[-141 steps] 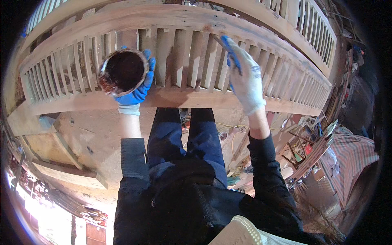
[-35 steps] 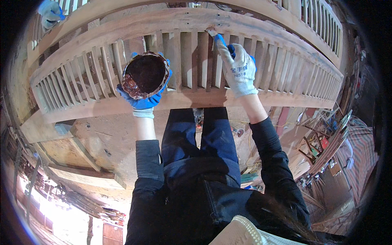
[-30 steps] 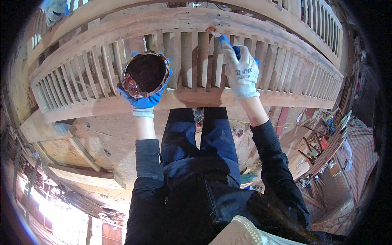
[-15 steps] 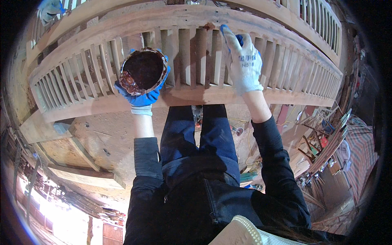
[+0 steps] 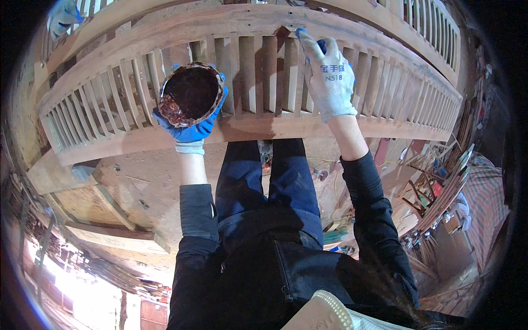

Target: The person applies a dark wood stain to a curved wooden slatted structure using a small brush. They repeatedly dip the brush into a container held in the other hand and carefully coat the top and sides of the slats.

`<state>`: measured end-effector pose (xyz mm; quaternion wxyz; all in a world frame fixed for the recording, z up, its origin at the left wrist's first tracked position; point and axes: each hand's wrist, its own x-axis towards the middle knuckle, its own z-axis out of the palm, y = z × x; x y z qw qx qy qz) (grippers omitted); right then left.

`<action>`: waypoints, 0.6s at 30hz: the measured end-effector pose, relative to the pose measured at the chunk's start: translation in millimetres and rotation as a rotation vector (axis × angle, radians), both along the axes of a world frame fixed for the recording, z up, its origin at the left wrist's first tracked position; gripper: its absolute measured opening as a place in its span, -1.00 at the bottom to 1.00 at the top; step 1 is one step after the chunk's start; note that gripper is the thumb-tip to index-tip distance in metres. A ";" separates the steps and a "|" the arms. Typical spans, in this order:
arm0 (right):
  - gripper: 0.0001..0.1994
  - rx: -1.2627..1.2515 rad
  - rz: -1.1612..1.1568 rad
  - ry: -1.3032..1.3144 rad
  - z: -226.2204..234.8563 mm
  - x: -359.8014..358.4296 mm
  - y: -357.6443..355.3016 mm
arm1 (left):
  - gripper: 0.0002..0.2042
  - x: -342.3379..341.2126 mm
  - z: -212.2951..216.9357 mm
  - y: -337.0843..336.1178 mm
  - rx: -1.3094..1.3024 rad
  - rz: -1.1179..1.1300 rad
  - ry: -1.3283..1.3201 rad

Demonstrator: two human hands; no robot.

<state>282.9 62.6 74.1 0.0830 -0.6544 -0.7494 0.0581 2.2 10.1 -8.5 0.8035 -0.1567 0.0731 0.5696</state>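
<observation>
My left hand point(image 5: 193, 133), in a blue-and-white work glove, is closed round the underside of a round bowl point(image 5: 192, 93). Dark brown paste coats its inside and crusted rim. My right hand point(image 5: 331, 77), gloved alike, is over the curved wooden slatted panel point(image 5: 231, 127), index finger stretched toward its far rail and the other fingers curled. Whatever these fingers hold is hidden. Just left of the fingertip, a dark brown angular patch point(image 5: 282, 32) shows on the rail; I cannot tell whether it is paste or a tool's tip. The slat below it is darkened.
A second slatted wooden panel point(image 5: 445, 55) lies beyond the first. At the far left is a grey-blue glove point(image 5: 63, 19), partly cut off. Boards point(image 5: 118, 236) lie low on the left. Wood strips and clutter point(image 5: 440, 192) are piled at the right, near a striped cloth point(image 5: 484, 192).
The brown patch beside my right index fingertip looks more angular and sits slightly higher. My right hand has shifted slightly; the left hand and bowl have barely moved.
</observation>
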 end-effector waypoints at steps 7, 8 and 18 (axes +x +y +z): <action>-0.50 -0.162 -0.121 0.369 11.3 8.6 -28.3 | -0.10 2.3 3.2 0.5 -0.053 0.008 -0.045; -0.55 -0.043 -0.093 0.495 -7.3 22.1 -37.6 | -0.10 3.7 4.1 2.0 -0.065 0.001 -0.061; -0.54 -0.623 -0.818 1.957 17.5 36.6 -151.1 | -0.19 4.8 21.9 10.8 -0.110 -0.043 -0.177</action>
